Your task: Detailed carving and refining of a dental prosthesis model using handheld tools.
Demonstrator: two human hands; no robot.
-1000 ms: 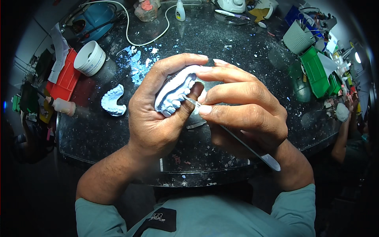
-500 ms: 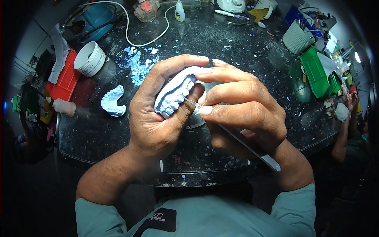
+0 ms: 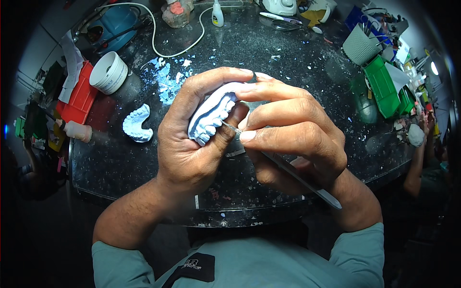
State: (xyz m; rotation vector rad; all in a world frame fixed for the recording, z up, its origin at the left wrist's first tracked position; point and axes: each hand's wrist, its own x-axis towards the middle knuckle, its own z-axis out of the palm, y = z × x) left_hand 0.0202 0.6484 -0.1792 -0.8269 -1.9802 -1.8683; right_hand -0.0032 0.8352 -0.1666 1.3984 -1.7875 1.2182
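Observation:
My left hand (image 3: pixel 185 153) is wrapped round a pale blue-white dental cast (image 3: pixel 206 120), its row of teeth turned toward the right. My right hand (image 3: pixel 300 137) grips a slim metal instrument (image 3: pixel 312 185), whose thin tip is at the teeth and whose flat, blade-like end points down toward the lower right. My right fingertips rest near the upper edge of the cast, and some fingers of both hands are partly hidden. A second, horseshoe-shaped blue cast (image 3: pixel 132 126) lies on the dark worktop (image 3: pixel 120 168) to the left, near blue shavings (image 3: pixel 168 86).
A white tub (image 3: pixel 108 72), red tray (image 3: pixel 77 98) and small cup (image 3: pixel 79 130) stand left. Behind are a bottle (image 3: pixel 218 14) and cable (image 3: pixel 158 50). Green trays (image 3: pixel 382 84) and a tool holder (image 3: pixel 360 45) are right. Other people's arms (image 3: pixel 415 168) show at both sides.
Both hands, with the cast and instrument, have shifted very slightly downward. My grip on each is much the same, and the instrument's tip remains at the teeth.

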